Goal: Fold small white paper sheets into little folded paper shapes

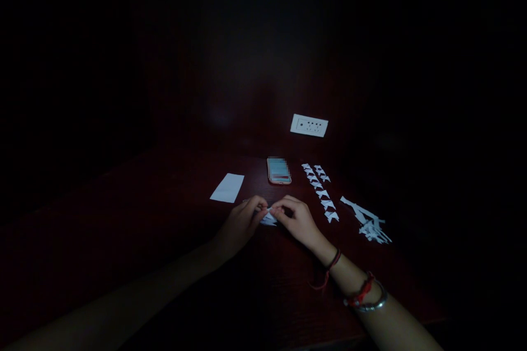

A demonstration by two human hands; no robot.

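My left hand [248,215] and my right hand [295,218] meet over the dark red table. Both are closed, thumbs and fingers pinching a small white piece of paper [269,220] between them. Part of that paper is hidden behind the fingertips. Beyond my left hand lies a flat white sheet of paper [228,188]. To the right of my right hand, small folded paper pieces [322,194] run in a long row, with a shorter row [322,173] beside its far end.
A phone [279,170] with a lit screen lies past my hands. At the right, white paper strips and scraps [374,228] form a loose heap. A socket panel [309,125] is on the wall behind. The surroundings are very dark.
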